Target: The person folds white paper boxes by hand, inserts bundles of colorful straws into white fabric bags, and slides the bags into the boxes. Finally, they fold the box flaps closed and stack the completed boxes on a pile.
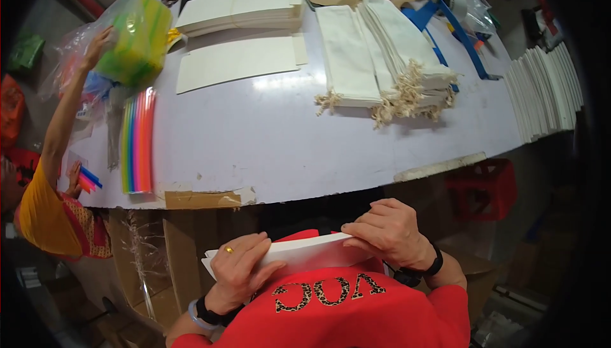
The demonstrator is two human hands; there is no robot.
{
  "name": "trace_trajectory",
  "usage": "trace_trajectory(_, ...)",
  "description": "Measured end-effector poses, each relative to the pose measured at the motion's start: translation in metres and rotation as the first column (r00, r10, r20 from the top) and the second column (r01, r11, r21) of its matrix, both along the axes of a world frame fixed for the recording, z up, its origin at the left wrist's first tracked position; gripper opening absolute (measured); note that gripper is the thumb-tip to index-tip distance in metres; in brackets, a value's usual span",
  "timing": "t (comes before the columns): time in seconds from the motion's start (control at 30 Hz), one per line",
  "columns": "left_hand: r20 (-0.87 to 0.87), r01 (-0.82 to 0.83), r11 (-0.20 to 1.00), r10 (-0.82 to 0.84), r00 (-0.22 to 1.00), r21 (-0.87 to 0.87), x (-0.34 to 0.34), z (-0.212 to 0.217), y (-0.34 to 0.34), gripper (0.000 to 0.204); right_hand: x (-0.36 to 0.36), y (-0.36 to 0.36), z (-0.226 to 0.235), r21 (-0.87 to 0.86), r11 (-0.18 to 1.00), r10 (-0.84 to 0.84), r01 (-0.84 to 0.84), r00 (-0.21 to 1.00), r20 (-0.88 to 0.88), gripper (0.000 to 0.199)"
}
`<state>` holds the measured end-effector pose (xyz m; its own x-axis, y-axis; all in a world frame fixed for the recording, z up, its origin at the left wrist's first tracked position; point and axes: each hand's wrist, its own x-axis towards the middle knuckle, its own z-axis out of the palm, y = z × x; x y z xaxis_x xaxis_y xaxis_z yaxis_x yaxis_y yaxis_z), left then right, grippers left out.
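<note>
Close to my red top, below the table's near edge, I hold a small stack of white card sheets (312,254) with both hands. My left hand (238,268), with a ring on it, is closed around the left end, fingers over the top edge. At the other end, my right hand (389,233) pinches the stack between thumb and curled fingers. The lower part of the sheets is hidden against my body. Ahead on the table lie a flat white card piece (238,63) and, behind it, a thick pile of similar card (238,9).
White drawstring cloth bags (347,49) lie beside a blue tape dispenser (471,36). Coloured tubes (139,144) rest on the left. A person in a yellow sleeve (48,221) touches a green-yellow plastic-wrapped bundle (137,39). White stacked sheets (544,93) and a red crate (480,189) are right.
</note>
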<state>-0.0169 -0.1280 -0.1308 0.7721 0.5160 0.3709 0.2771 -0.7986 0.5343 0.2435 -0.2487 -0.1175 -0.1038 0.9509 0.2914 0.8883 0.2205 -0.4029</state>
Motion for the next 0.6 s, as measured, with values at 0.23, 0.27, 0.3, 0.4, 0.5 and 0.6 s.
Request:
trace_trajectory(0.23, 0.145, -0.026, 0.998, 0.035, 0.989, -0.060, -0.001, -0.023, 0.004, 0.023, 0.004, 0.006, 0.000, 0.032, 0.999, 0.005, -0.006, 1.000, 0.027, 0.017)
trace_trajectory(0.27, 0.143, -0.074, 0.997, 0.079, 0.987, -0.039, 0.003, -0.024, 0.005, 0.023, 0.010, 0.012, -0.002, 0.052, 0.997, 0.051, -0.053, 0.998, 0.025, 0.017)
trace_trajectory(0.3, 0.129, -0.049, 0.999, 0.046, 0.991, 0.014, 0.009, -0.022, 0.012, 0.019, 0.016, 0.021, -0.004, 0.068, 0.996, 0.051, -0.052, 0.999, 0.015, 0.017)
trace_trajectory(0.4, 0.106, -0.018, 0.990, 0.003, 0.994, 0.142, 0.028, -0.033, 0.050, 0.018, 0.035, 0.044, -0.008, 0.089, 0.996, 0.014, -0.015, 1.000, 0.011, 0.018)
trace_trajectory(0.5, 0.018, -0.034, 0.973, 0.030, 0.999, 0.230, 0.055, -0.031, 0.095, 0.026, 0.055, 0.078, -0.022, -0.056, 0.994, -0.101, 0.096, 0.990, -0.099, 0.017)
trace_trajectory(0.6, -0.021, 0.032, 0.980, -0.028, 0.999, 0.195, 0.081, -0.046, 0.140, 0.028, 0.068, 0.125, -0.039, -0.282, 0.938, -0.250, 0.203, 0.958, -0.142, 0.022)
